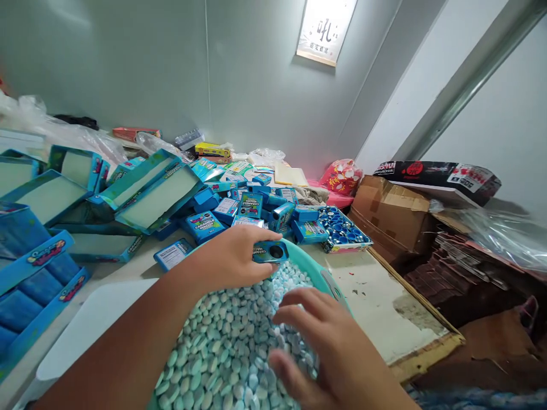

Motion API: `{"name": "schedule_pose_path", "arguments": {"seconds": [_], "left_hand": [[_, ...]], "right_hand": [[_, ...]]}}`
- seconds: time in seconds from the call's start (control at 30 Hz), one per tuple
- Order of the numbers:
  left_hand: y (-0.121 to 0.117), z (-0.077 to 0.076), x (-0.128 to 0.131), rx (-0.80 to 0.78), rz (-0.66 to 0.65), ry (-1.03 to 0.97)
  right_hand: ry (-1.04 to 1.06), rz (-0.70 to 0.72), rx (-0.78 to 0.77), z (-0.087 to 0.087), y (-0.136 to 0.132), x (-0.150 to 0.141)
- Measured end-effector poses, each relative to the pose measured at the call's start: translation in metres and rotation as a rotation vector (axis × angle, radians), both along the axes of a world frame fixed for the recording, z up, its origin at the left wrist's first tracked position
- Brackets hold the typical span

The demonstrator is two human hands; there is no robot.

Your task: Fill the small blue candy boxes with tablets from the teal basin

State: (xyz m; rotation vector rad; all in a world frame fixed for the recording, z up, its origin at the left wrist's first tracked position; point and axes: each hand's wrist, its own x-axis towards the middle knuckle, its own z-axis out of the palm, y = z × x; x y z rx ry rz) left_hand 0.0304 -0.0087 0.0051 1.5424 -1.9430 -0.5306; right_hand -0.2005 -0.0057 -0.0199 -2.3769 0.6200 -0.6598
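My left hand (237, 253) grips a small blue candy box (265, 251) between thumb and fingers, over the far side of a turquoise basin (314, 269). The box's upper end faces me and shows a dark round hole. Pale mint-green and white candies (231, 336) heap up in the basin. Just above them is my right hand (325, 336), fingers apart and curved, with nothing visible in it. A pile of similar blue boxes (250, 206) lies beyond the basin.
Open blue display cartons (158, 196) are stacked at the left, near a white lid-like panel (98, 319). A tray of blue round caps (344, 228) sits right of the pile. Cardboard boxes (388, 210) stand past the table's wooden edge (419, 302).
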Motion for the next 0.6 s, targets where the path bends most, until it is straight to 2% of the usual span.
{"name": "schedule_pose_path", "arguments": {"seconds": [0.07, 0.17, 0.3, 0.43, 0.53, 0.6], "left_hand": [[0.003, 0.000, -0.002, -0.047, -0.005, -0.066], [0.006, -0.002, -0.008, -0.129, 0.017, -0.184], [0.006, -0.004, -0.020, -0.169, 0.034, -0.227], [0.003, -0.006, -0.028, -0.155, 0.055, -0.189], [0.000, -0.006, -0.028, -0.120, 0.082, -0.143], [-0.002, -0.007, -0.027, -0.098, 0.097, -0.120]], "right_hand": [[0.285, 0.079, -0.112, -0.011, 0.004, -0.012], [0.452, 0.104, -0.089, -0.021, 0.003, -0.014], [0.433, 0.020, -0.027, -0.022, 0.002, 0.003], [0.430, -0.011, 0.052, -0.010, 0.003, 0.024], [0.414, -0.009, 0.096, -0.004, 0.004, 0.029], [0.370, -0.006, 0.095, -0.007, 0.003, 0.028]]}}
